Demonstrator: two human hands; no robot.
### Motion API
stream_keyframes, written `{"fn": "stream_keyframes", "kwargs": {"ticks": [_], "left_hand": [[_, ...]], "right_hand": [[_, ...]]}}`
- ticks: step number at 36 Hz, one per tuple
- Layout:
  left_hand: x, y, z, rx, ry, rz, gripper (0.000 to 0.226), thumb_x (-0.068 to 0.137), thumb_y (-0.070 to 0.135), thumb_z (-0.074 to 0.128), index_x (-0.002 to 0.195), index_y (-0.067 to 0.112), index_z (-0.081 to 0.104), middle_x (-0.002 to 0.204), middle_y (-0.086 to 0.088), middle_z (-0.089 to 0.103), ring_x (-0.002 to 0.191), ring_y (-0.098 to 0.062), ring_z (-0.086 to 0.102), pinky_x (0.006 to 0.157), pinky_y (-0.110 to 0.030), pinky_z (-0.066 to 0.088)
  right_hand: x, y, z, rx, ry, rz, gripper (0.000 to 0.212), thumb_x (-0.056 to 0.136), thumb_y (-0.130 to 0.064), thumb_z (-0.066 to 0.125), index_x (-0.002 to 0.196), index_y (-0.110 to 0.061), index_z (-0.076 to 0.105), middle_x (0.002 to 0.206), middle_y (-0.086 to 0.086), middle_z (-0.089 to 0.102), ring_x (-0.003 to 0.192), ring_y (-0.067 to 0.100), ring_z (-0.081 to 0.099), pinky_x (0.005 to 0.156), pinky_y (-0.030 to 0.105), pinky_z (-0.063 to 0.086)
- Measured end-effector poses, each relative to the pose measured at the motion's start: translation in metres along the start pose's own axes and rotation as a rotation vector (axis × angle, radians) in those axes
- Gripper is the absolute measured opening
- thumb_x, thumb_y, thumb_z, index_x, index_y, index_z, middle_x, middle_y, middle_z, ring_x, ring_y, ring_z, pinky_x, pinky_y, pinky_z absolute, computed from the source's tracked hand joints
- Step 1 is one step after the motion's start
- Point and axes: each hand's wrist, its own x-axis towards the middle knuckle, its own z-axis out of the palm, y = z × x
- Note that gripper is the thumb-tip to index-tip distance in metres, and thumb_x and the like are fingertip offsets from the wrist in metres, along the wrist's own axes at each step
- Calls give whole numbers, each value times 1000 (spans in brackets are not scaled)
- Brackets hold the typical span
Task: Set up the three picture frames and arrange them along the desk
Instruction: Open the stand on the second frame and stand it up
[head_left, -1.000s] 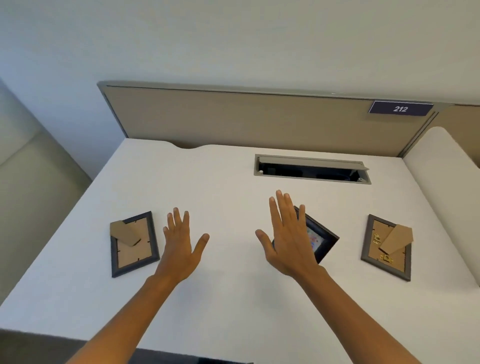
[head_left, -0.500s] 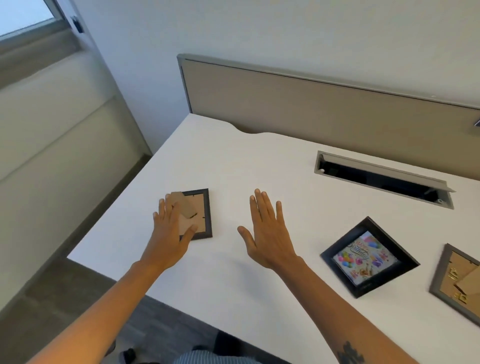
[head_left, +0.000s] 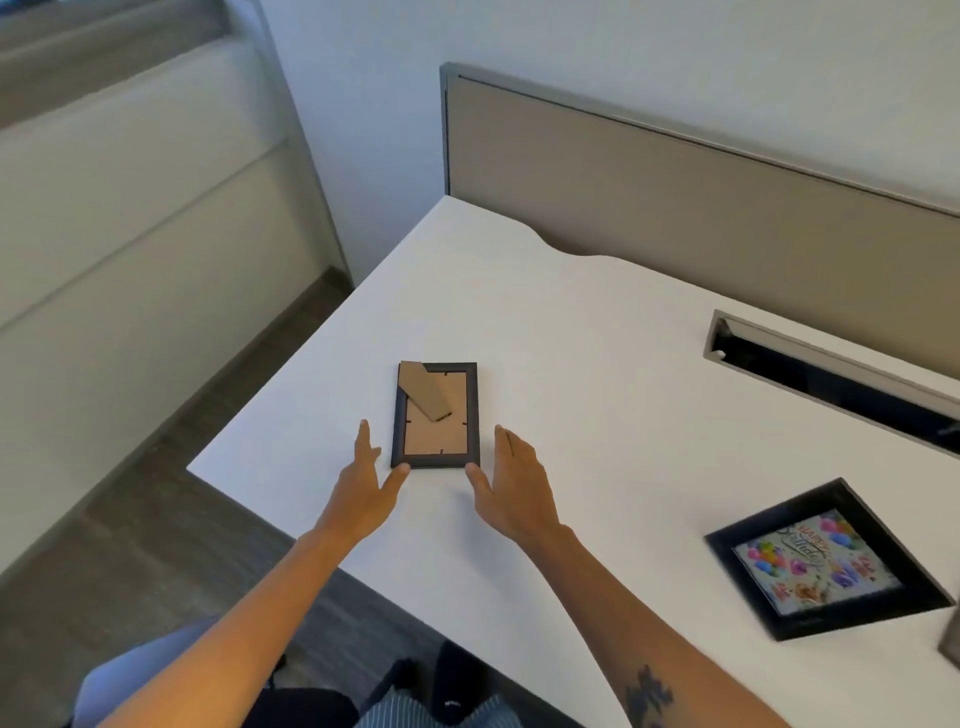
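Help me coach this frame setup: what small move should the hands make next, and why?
Probably close both hands on the face-down frame and lift it. The left hand and right hand sit open on either side of its near end, thumbs about at its near corners, not gripping. It lies flat on the desk with its cardboard stand facing up, so it cannot stand until raised.

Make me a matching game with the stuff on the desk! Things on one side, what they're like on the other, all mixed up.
Things:
1. face-down frame
2. birthday frame
3. left hand
4. cable slot

What they're like:
A. picture side up, lying flat and turned at an angle
B. open, thumb at the frame's near left corner
C. long dark opening near the desk's back
D. cardboard back and stand showing

Pairs: 1-D, 2-A, 3-B, 4-C
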Motion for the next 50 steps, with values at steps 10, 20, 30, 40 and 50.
{"fn": "stream_keyframes", "kwargs": {"ticks": [10,20,30,40,50], "left_hand": [[0,5,24,-114,17,-64,85,102,30,64,167,20,11,166,-11,37,152,-33,37,119,-46,37],[-4,23,29,-168,49,-115,93,89,-16,61,163,23,23,163,-10,31,149,-30,36,114,-40,43],[8,37,6,-234,235,-12,59,93,-3,72,147,11,53,139,-12,47,101,-15,59,87,-18,49],[22,69,-35,-159,368,186,27,91,7,78,117,5,73,106,-6,55,88,-17,59,65,2,43],[6,109,-64,-263,322,265,19,99,37,68,105,20,67,100,7,66,91,-10,63,77,-18,50]], "right_hand": [[10,-18,20,224,-136,212,71,111,-33,58,171,-15,23,173,12,35,162,32,29,128,43,33],[15,-32,28,558,-32,329,72,100,-3,71,164,-22,43,163,5,45,150,25,45,114,31,43],[23,-45,7,605,213,232,57,86,15,77,133,-16,75,129,7,53,100,23,71,82,13,57],[36,-70,-36,390,394,5,31,95,13,72,121,-2,79,117,9,50,97,24,60,76,4,47],[21,-67,-103,410,398,-184,20,102,-16,71,121,-23,76,108,-12,67,111,17,52,91,26,45]]}}
